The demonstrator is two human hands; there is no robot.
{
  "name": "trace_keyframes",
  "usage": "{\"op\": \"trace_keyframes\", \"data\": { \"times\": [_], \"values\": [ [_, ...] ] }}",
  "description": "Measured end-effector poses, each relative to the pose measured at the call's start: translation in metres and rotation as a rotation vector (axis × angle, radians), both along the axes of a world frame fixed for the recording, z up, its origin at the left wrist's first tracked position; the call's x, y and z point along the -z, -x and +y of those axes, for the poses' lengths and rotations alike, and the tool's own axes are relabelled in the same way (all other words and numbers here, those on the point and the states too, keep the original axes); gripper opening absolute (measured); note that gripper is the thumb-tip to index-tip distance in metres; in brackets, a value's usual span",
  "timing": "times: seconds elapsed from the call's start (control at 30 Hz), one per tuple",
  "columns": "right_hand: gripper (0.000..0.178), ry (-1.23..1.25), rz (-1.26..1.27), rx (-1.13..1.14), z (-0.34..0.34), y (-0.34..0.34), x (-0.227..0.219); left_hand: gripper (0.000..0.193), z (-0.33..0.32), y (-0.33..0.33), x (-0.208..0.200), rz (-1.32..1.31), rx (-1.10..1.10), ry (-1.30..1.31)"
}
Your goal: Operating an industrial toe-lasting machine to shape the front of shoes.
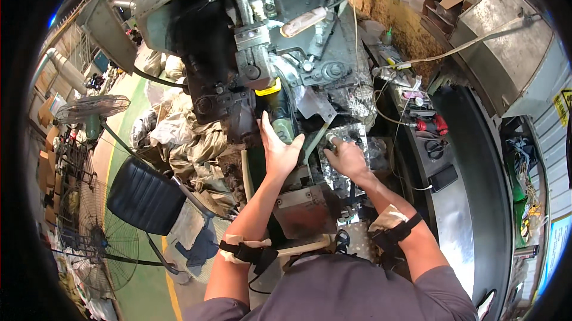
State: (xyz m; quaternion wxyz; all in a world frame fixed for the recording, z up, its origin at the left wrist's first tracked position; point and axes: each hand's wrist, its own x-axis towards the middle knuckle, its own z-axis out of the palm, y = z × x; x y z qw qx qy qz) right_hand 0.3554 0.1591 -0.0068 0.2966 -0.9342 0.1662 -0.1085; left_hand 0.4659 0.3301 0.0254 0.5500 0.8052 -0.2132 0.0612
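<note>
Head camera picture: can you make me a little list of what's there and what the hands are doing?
Place: a cluttered workshop
Machine: big green-grey machine in front of the person
Left hand: open, fingers up, against the machine's lower part
Right hand: resting on a shiny metal plate
Wrists: black straps on both forearms
Left side: black seat, two fans
Right side: dark bench with red-handled tool

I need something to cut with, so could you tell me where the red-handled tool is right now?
In the head view, the red-handled tool lies on the dark bench to the person's right, beyond the right hand and just above the black scissors.
</note>
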Motion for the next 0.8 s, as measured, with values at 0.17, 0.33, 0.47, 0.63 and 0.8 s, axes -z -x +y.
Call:
{"op": "trace_keyframes", "data": {
  "times": [0.17,0.33,0.47,0.63,0.8],
  "values": [
    [0.036,-0.036,-0.031,0.005,-0.001,-0.004,-0.001,0.107,0.001,0.000,0.001,0.021,0.010,0.010],
    [0.034,-0.058,-0.017,0.020,-0.003,-0.005,0.000,0.106,-0.002,0.001,0.002,-0.071,-0.081,-0.046],
    [0.031,-0.085,-0.025,0.004,-0.004,-0.006,0.000,0.105,-0.001,0.002,0.002,0.010,-0.013,0.025],
    [0.033,-0.104,-0.016,0.008,-0.006,-0.007,0.004,0.104,-0.001,-0.001,0.005,-0.009,-0.015,0.028],
    [0.032,-0.039,0.070,-0.011,-0.007,-0.009,-0.007,0.103,-0.004,-0.002,0.001,0.059,-0.029,0.065]
  ]
}}
